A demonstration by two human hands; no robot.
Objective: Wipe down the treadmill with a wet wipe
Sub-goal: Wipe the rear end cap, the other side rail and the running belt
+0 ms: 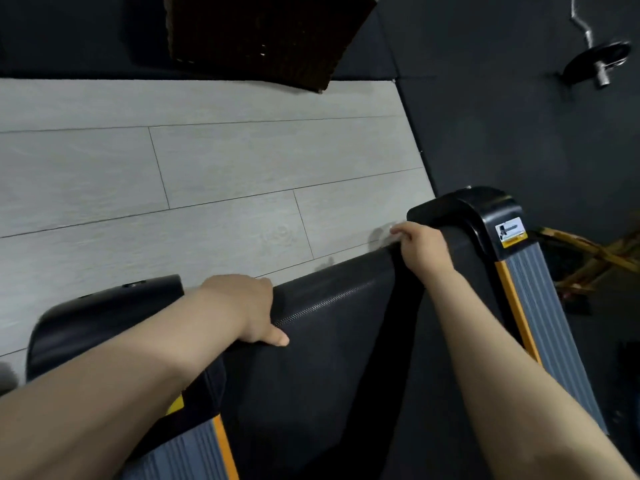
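The treadmill (339, 358) fills the lower half of the view: a black belt between grey ribbed side rails with orange edging and black end caps. My left hand (247, 308) grips the rear edge of the belt, thumb lying on top and fingers curled over the far side. My right hand (420, 249) grips the same edge further right, beside the right end cap (464, 209). A pale scrap that may be the wet wipe (389, 235) shows at my right fingertips; most of it is hidden.
Light grey plank floor (173, 174) lies beyond the treadmill. A dark woven basket (263, 32) stands at the top. Black matting (519, 116) covers the right side, with a barbell and weight plate (597, 58) at the upper right. A wooden frame (595, 258) sits right of the treadmill.
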